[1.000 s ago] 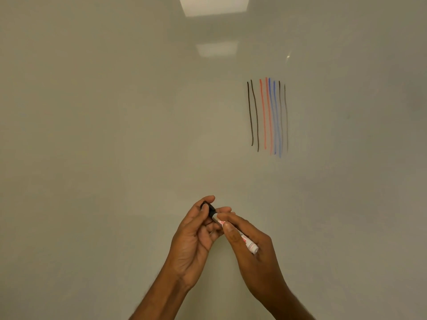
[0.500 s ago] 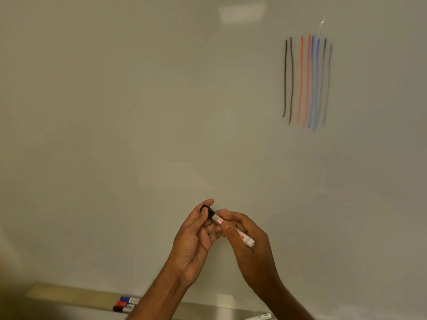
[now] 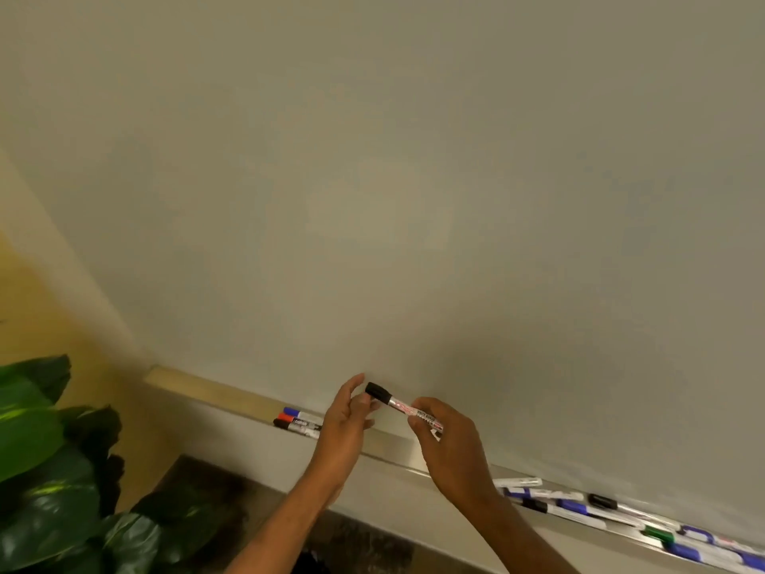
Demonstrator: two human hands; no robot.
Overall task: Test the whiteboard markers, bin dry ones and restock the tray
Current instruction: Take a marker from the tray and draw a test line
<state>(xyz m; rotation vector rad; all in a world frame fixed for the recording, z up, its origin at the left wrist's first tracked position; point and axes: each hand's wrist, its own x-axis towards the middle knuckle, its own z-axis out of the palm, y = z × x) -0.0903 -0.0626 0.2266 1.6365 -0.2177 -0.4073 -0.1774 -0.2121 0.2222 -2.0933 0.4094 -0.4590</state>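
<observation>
Down has gone the view in the last half second: the coloured test strokes that stood at 1 o'clock are out of sight, and the whole ledge now shows. The whiteboard (image 3: 414, 180) fills most of the picture. Its tray (image 3: 232, 393) runs along the foot of it, from 9 o'clock down towards 4 o'clock. A leafy plant (image 3: 37, 449) sits at 8 o'clock.

At 6 o'clock the two hands meet just in front of the tray. The left hand (image 3: 345, 428) has let go of the cap it was pinching; its fingers are now loosely spread, with the thumb raised beside the cap. The right hand (image 3: 449, 449) pinches the marker (image 3: 410, 410) by its barrel between thumb and fingertips, above the tray and tilted towards 10 o'clock.

The marker has a pale barrel with red print, and its black cap (image 3: 377, 392) is on.

This one looks tested and closed (whether it passed, I cannot tell). Three markers (image 3: 299, 423), blue, red and black, lie together at the tray's left. A longer row of markers (image 3: 579, 507) lies towards 4 o'clock. Returning or binning this marker is left; no bin shows.
</observation>
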